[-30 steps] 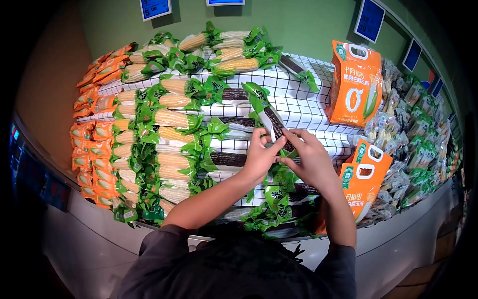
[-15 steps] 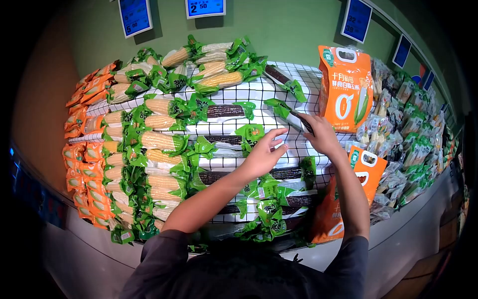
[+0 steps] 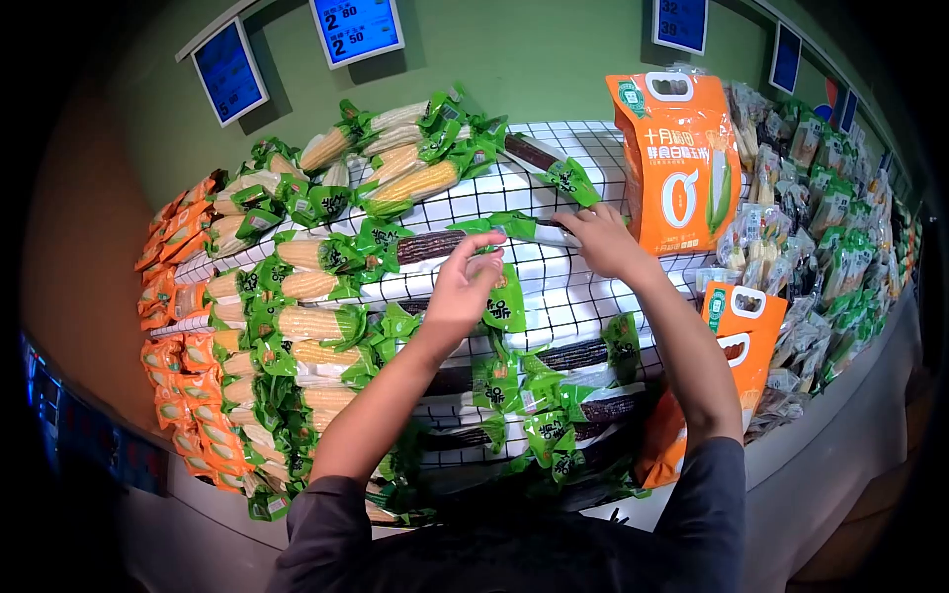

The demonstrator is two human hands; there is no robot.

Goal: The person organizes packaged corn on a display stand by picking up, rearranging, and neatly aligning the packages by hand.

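My right hand (image 3: 603,242) has its fingers wrapped over the end of a bagged dark corn cob (image 3: 550,235), which lies nearly level on the checked cloth, its green end pointing left. My left hand (image 3: 467,289) is raised by that green end, fingers bent but apart, holding nothing. Whether its fingertips touch the wrapper I cannot tell. Just left of it is another packed purple corn cob (image 3: 427,246). A further purple cob (image 3: 534,152) with a green wrapper end lies above, toward the wall.
Yellow and white corn packs (image 3: 318,323) are stacked at left, beside orange packets (image 3: 208,415). An upright orange bag (image 3: 677,163) stands close to my right hand; a second orange bag (image 3: 751,321) is nearer. Clear-and-green packs (image 3: 830,257) fill the right side. Price screens (image 3: 356,30) hang behind.
The dark cob in my right hand has turned from slanted to nearly level and shifted left. My left hand has risen leftward toward its green end. The camera view has also shifted.
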